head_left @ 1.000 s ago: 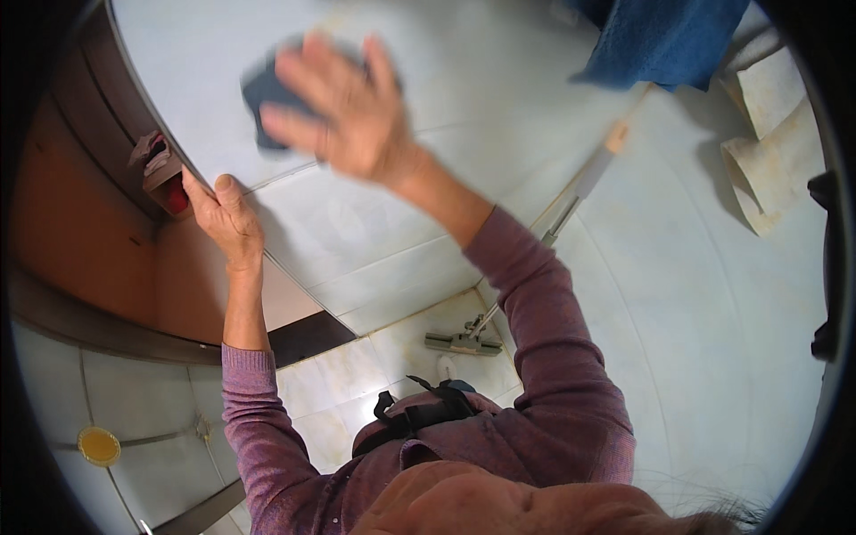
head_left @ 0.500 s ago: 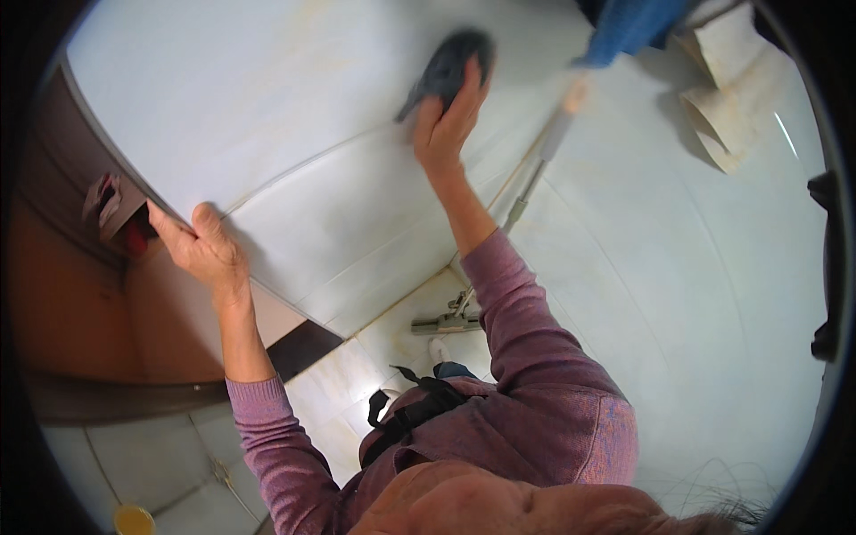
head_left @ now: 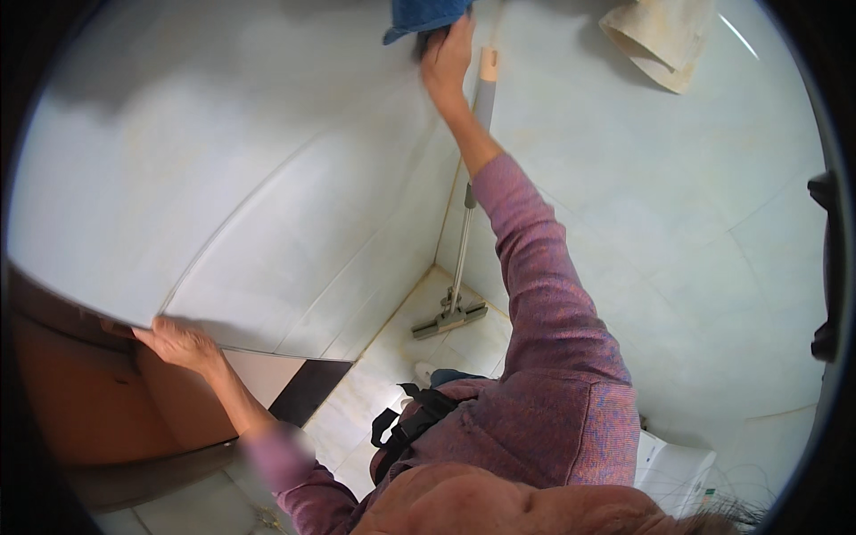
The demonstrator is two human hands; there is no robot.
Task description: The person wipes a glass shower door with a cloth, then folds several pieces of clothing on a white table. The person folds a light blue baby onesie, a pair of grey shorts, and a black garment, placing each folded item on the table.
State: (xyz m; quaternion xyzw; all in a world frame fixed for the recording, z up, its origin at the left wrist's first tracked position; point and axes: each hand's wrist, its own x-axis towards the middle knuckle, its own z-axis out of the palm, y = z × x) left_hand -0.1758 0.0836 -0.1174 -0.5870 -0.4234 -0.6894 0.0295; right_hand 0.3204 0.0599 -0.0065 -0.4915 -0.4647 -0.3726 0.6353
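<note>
Wall (head_left: 241,169), its left edge clasped by the left hand (head_left: 183,346), likely for balance; right hand (head_left: 448,61), fingers closed on dark cloth (head_left: 431,43) beside blue towel (head_left: 424,13), near the corner; mop (head_left: 450,319) leaning there, apparently stowed.

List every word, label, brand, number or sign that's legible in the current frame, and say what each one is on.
None can be read.
White object, lower right: a tiny green mark, too small to tell whether it is lettering.
Blue cloth, mop and tiled wall: no lettering visible.
</note>
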